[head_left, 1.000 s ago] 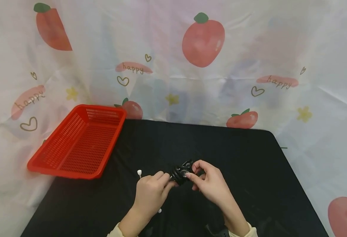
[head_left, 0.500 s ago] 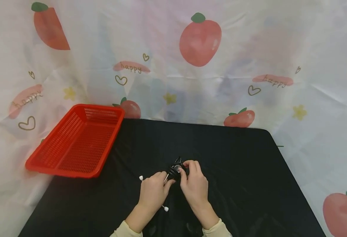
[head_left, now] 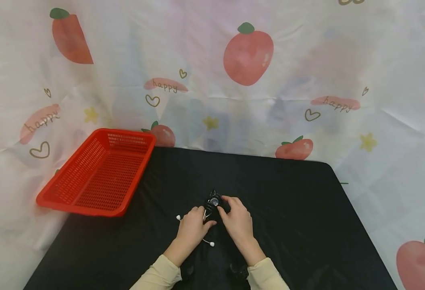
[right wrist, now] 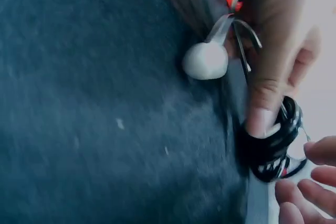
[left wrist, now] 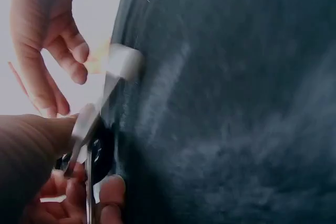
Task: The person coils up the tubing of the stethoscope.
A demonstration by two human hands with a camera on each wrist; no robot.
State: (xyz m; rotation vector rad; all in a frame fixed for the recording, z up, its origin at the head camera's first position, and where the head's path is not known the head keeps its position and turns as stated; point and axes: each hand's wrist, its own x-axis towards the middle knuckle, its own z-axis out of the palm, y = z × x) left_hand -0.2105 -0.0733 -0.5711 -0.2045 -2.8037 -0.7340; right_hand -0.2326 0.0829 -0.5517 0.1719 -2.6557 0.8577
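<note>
A stethoscope with its black tubing wound into a bundle (right wrist: 275,148) is held over the table. Its round chest piece (head_left: 215,201) faces up at the far end of the bundle. My left hand (head_left: 192,225) grips the metal ear tubes and the near end of the coil, its thumb pressed on the tubing in the right wrist view. The white ear tips (head_left: 212,244) stick out on either side of that hand. My right hand (head_left: 239,223) is at the chest piece's right side, thumb and fingers parted, fingertips right at the disc's edge (right wrist: 298,145).
A red slatted plastic basket (head_left: 82,161) stands at the table's back left. The table (head_left: 288,209) wears a black cover. Behind it hangs a pale cloth (head_left: 183,36) printed with fruit, hearts and words.
My right hand has shifted left and turned more upright; its thumb has slid off the disc's face to its edge. The bundle has moved left and turned, chest piece facing up.
</note>
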